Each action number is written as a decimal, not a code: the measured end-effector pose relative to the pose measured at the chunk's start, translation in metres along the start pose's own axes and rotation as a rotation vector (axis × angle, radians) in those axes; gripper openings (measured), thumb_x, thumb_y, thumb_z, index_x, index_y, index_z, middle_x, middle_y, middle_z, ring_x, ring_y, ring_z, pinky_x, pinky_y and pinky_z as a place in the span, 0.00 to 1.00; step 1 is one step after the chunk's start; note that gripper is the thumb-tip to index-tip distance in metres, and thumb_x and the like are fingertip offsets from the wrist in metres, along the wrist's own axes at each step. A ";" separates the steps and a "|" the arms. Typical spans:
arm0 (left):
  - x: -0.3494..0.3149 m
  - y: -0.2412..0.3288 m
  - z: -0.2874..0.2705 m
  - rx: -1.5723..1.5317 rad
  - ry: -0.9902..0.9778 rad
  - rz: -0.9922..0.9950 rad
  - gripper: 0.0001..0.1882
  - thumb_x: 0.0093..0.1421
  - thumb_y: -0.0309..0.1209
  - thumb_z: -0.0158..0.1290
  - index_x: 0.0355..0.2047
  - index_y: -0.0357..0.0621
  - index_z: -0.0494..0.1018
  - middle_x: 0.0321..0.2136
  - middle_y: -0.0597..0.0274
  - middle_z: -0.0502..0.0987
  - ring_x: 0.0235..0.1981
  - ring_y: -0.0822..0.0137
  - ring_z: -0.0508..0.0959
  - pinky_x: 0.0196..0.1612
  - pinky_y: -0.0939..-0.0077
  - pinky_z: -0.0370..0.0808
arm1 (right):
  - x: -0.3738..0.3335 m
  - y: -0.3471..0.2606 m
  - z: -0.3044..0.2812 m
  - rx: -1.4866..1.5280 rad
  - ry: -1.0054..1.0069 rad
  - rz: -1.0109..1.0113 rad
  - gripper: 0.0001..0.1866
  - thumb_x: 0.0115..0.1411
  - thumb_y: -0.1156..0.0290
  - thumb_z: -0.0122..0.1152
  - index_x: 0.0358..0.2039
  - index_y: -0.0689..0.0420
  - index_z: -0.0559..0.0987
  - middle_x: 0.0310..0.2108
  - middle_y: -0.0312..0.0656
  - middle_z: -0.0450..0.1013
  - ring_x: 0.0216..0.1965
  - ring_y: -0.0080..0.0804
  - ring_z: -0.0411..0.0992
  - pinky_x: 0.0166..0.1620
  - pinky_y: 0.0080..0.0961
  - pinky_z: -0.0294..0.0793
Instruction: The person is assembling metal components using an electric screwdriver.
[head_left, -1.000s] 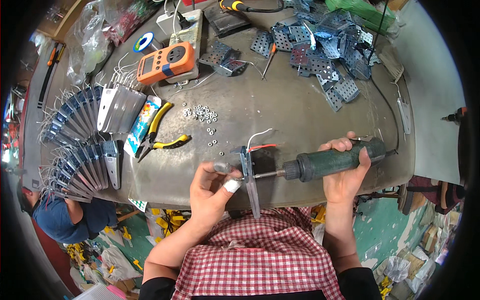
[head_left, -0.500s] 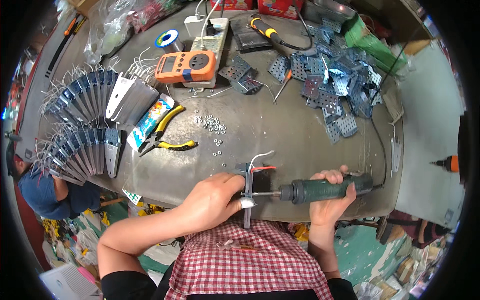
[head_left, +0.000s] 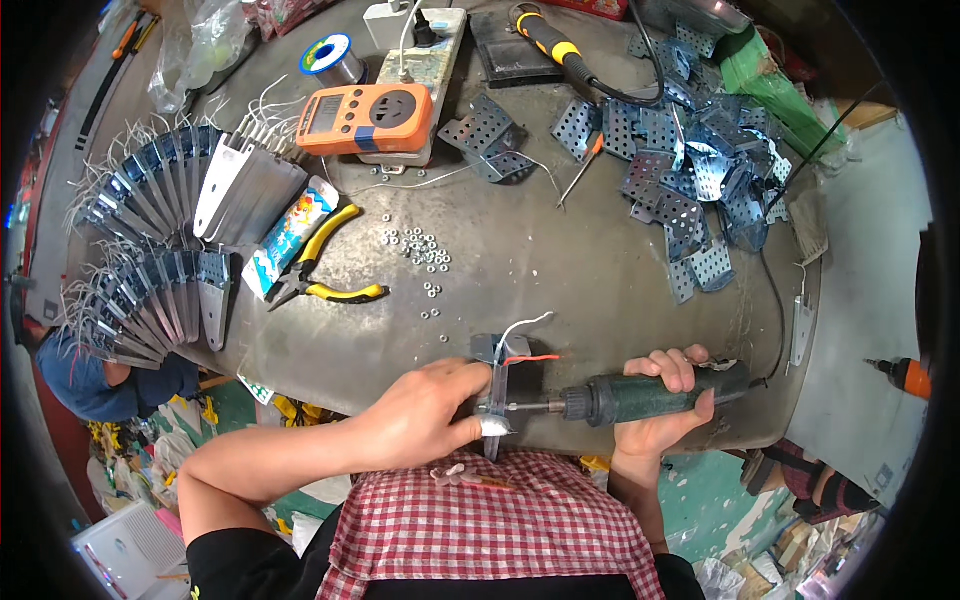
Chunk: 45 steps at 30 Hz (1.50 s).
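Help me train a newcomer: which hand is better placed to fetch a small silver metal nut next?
Probably the left hand: it is nearer the small silver metal nuts, though it holds the narrow grey metal bracket. The right hand is farther off, wrapped around the dark green cylindrical power tool.

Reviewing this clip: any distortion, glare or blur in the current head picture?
Head view: fisheye bending bows the tabletop edge, and the corners go black; head view: bright glare on the blue perforated plates; head view: left hand, right hand and electric screwdriver look reasonably sharp.
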<state>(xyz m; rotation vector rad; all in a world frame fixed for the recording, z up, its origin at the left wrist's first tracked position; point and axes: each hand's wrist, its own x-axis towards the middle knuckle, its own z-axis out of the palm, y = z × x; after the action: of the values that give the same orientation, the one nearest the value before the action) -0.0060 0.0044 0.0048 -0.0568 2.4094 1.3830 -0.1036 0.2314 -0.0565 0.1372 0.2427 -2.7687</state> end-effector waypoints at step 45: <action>-0.019 -0.021 0.022 -0.325 0.119 -0.274 0.33 0.44 0.35 0.63 0.47 0.30 0.65 0.34 0.51 0.76 0.33 0.67 0.77 0.36 0.74 0.75 | -0.007 0.006 -0.006 -0.319 0.067 -0.127 0.22 0.53 0.59 0.56 0.46 0.51 0.65 0.28 0.34 0.65 0.36 0.28 0.63 0.47 0.36 0.61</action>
<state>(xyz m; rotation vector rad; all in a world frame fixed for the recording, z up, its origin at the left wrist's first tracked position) 0.0230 0.0097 -0.0163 -0.5434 2.1400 1.6577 -0.0945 0.2296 -0.0623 0.1361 0.7275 -2.8078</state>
